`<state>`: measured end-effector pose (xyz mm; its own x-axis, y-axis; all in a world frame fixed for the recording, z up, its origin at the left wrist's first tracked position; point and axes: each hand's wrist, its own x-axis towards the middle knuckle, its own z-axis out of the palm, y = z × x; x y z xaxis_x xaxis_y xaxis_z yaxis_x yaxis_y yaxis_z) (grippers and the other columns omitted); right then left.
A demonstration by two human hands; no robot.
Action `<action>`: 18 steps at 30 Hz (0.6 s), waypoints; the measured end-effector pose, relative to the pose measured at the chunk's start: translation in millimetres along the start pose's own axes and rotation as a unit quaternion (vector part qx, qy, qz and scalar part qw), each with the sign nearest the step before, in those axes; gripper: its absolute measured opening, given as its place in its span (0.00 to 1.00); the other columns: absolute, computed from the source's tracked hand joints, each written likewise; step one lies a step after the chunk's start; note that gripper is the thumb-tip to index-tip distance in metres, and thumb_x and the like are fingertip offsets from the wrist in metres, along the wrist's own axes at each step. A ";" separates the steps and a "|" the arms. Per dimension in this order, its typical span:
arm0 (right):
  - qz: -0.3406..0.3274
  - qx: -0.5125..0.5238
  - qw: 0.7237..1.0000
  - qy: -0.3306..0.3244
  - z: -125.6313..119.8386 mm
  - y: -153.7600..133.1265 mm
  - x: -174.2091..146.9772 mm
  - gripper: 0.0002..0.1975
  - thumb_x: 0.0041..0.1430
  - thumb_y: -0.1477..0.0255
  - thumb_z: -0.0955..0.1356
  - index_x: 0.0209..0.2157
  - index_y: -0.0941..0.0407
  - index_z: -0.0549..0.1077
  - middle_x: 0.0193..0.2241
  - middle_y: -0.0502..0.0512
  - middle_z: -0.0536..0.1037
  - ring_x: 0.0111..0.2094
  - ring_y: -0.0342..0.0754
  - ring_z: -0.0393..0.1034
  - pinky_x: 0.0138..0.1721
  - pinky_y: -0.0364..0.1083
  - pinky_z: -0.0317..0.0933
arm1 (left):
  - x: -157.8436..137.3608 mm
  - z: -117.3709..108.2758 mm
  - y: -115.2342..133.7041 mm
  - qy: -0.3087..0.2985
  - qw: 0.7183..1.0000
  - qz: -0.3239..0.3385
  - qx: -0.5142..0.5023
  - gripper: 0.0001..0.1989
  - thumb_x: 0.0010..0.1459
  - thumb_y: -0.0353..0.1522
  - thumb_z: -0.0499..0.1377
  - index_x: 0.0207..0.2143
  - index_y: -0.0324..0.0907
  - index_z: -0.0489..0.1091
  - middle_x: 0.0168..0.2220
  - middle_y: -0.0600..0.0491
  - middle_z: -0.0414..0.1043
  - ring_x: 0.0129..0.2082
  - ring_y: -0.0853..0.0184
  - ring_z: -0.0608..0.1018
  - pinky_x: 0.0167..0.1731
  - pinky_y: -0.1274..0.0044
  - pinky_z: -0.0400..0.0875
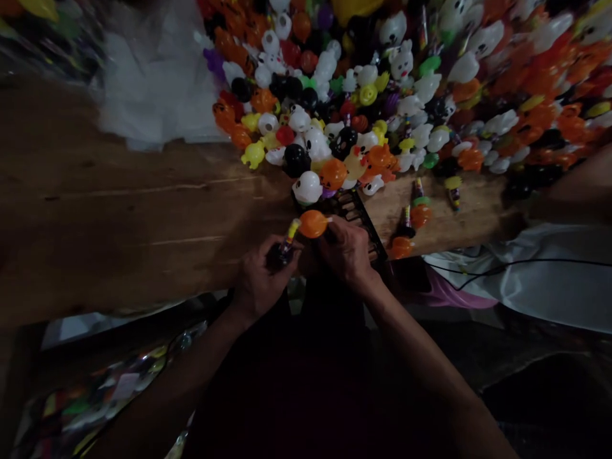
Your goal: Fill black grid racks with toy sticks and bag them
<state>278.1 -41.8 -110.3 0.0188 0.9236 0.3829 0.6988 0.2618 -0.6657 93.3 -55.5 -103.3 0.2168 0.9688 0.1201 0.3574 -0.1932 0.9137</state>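
The left hand [262, 274] is closed on a small tube [288, 243] with a yellow top, and this tube is just to the left of the black rack [374, 232]. The right hand [349, 248], in front of the rack and partly covering it, pinches the pale end of a round orange piece [313, 224]. The two hands are apart; the yellow top is close to the orange piece, but I cannot tell if they touch. At the far left corner of the rack sits a round white piece [307, 188], and beyond the rack spreads a large, crowded pile of coloured figures [316, 144]. To the right of the rack, some orange pieces [401, 247] lie on the wooden table [119, 204]. Well to the left, beyond the rack, lie white sheets [157, 83]. Far to its right, another person's arm [581, 185] is visible.
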 end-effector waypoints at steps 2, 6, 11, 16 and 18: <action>0.006 -0.005 1.000 -0.014 2.4 1.5 -0.1 0.19 0.68 0.60 0.65 0.26 0.57 0.71 0.24 0.50 0.73 0.26 0.42 0.65 0.28 0.40 0.55 | 2.7 0.3 2.3 -0.012 0.999 -0.037 -0.013 0.08 0.59 0.37 0.63 0.36 0.42 0.75 0.32 0.55 0.81 0.29 0.70 0.79 0.32 0.80 0.73; -0.011 0.008 1.000 0.011 8.4 7.6 0.6 0.18 0.68 0.62 0.65 0.26 0.57 0.71 0.24 0.50 0.73 0.25 0.42 0.65 0.29 0.40 0.56 | 4.4 -1.9 8.3 -0.061 0.990 -0.073 -0.103 0.11 0.56 0.37 0.65 0.39 0.42 0.73 0.34 0.55 0.79 0.32 0.71 0.78 0.34 0.80 0.73; -0.039 0.033 0.999 -0.004 1.4 11.9 1.6 0.11 0.66 0.66 0.67 0.35 0.57 0.76 0.31 0.55 0.80 0.32 0.46 0.73 0.36 0.42 0.65 | 1.2 -14.6 15.8 -0.145 0.971 -0.053 -0.184 0.21 0.53 0.30 0.66 0.50 0.41 0.70 0.41 0.52 0.77 0.35 0.72 0.76 0.35 0.80 0.72; 0.061 0.097 0.991 0.068 -41.2 -10.2 -22.2 0.14 0.69 0.63 0.65 0.45 0.56 0.78 0.41 0.58 0.81 0.41 0.49 0.75 0.46 0.47 0.69 | -4.0 -25.2 20.1 -0.252 0.904 -0.134 -0.319 0.21 0.58 0.31 0.65 0.54 0.43 0.70 0.49 0.46 0.75 0.36 0.69 0.78 0.35 0.78 0.74; 0.135 0.165 0.977 0.032 -55.5 -24.7 -35.0 0.17 0.69 0.58 0.65 0.38 0.57 0.78 0.32 0.53 0.79 0.34 0.45 0.73 0.39 0.44 0.67 | -5.6 -23.3 22.0 -0.301 0.862 -0.183 -0.364 0.22 0.58 0.33 0.67 0.54 0.42 0.71 0.49 0.45 0.76 0.35 0.69 0.79 0.32 0.78 0.74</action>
<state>299.9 -96.1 -71.7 0.2229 0.9548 0.1968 0.3945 0.0963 -0.9138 78.8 -61.5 -74.9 0.7214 0.6455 -0.2509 -0.1157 0.4695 0.8753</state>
